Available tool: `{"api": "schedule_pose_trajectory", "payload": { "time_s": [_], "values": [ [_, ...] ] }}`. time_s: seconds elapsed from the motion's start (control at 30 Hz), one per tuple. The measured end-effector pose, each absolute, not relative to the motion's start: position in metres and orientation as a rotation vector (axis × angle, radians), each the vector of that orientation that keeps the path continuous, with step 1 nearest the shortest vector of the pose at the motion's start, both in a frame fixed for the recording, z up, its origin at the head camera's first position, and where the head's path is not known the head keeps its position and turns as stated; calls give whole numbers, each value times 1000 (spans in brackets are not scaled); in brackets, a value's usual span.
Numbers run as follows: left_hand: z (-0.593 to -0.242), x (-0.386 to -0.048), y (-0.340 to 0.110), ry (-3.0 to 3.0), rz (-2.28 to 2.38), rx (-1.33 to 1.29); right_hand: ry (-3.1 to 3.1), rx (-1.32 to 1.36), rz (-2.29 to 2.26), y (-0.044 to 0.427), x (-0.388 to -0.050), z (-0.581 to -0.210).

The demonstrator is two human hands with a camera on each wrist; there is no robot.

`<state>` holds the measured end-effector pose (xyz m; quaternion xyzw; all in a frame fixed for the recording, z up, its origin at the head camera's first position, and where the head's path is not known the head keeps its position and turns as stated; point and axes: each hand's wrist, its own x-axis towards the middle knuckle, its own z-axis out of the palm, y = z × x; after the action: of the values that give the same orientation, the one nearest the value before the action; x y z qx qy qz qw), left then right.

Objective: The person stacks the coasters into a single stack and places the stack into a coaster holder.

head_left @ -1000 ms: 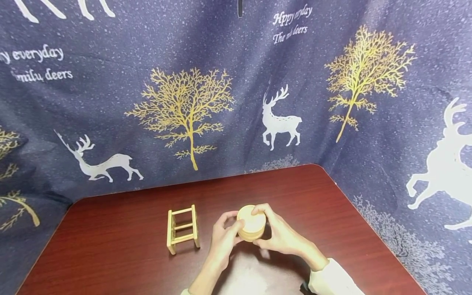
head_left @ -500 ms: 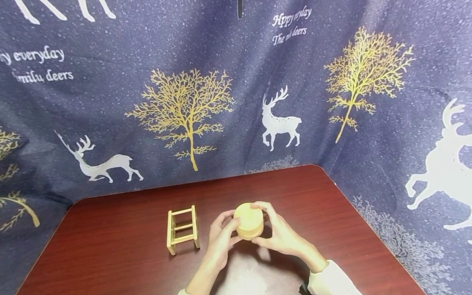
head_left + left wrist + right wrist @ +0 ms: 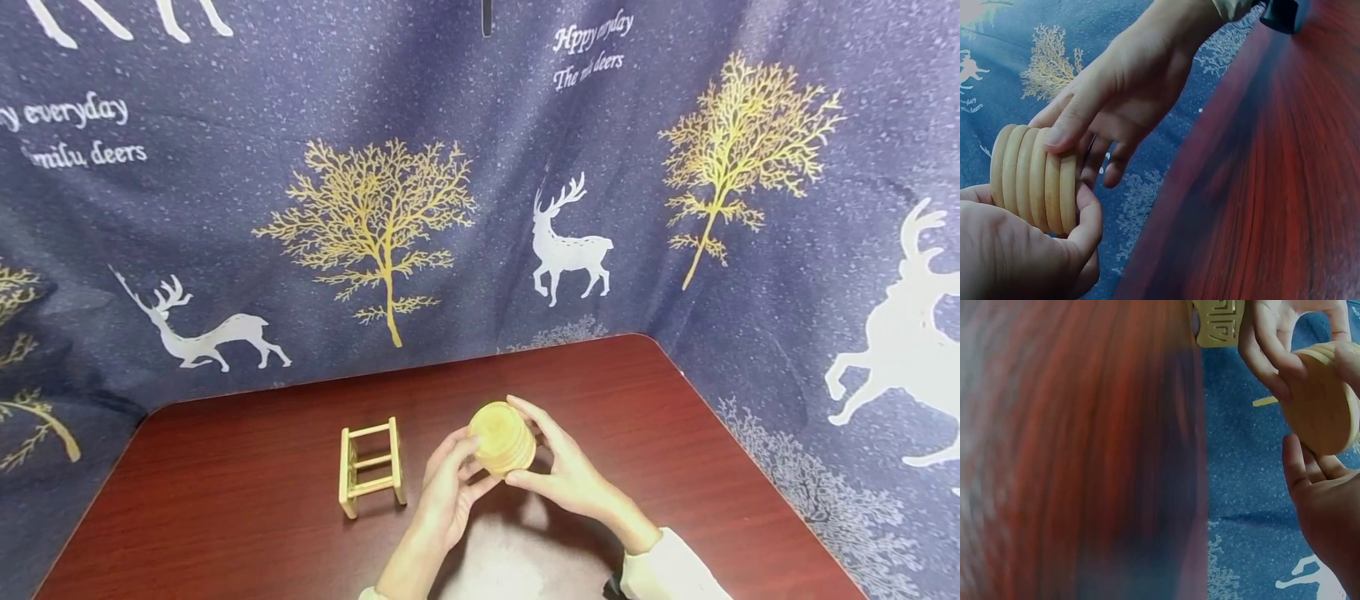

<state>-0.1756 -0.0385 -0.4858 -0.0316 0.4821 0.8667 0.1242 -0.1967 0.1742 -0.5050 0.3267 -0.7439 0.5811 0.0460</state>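
Note:
A stack of several round wooden coasters (image 3: 501, 435) is held up over the table between both hands. In the left wrist view the rims of the coasters (image 3: 1030, 178) lie side by side, the stack on its edge. My left hand (image 3: 447, 492) grips the stack from the left, its thumb over the near face. On the right, my right hand (image 3: 573, 479) grips the rims between thumb and fingers. The flat face of the end coaster (image 3: 1317, 409) shows in the right wrist view. To the left of the hands stands a wooden coaster rack (image 3: 346, 471), touched by neither hand.
The dark red wooden table (image 3: 247, 483) has rounded far corners. Behind it hangs a blue cloth (image 3: 480, 275) printed with deer and trees. A carved panel of the rack (image 3: 1219, 324) shows at the top of the right wrist view.
The stack has risen slightly and tilted, so more of its rims shows. Both hands shift with it, and the right fingers reach farther over the top edge. The rack has not moved.

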Motion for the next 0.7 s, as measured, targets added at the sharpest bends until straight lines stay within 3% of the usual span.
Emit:
{"api": "schedule_pose_trajectory", "payload": {
  "time_s": [0.7],
  "values": [
    [-481, -171, -32, 940, 2645, -201, -2117, 796, 1785, 149, -198, -503]
  ]
}}
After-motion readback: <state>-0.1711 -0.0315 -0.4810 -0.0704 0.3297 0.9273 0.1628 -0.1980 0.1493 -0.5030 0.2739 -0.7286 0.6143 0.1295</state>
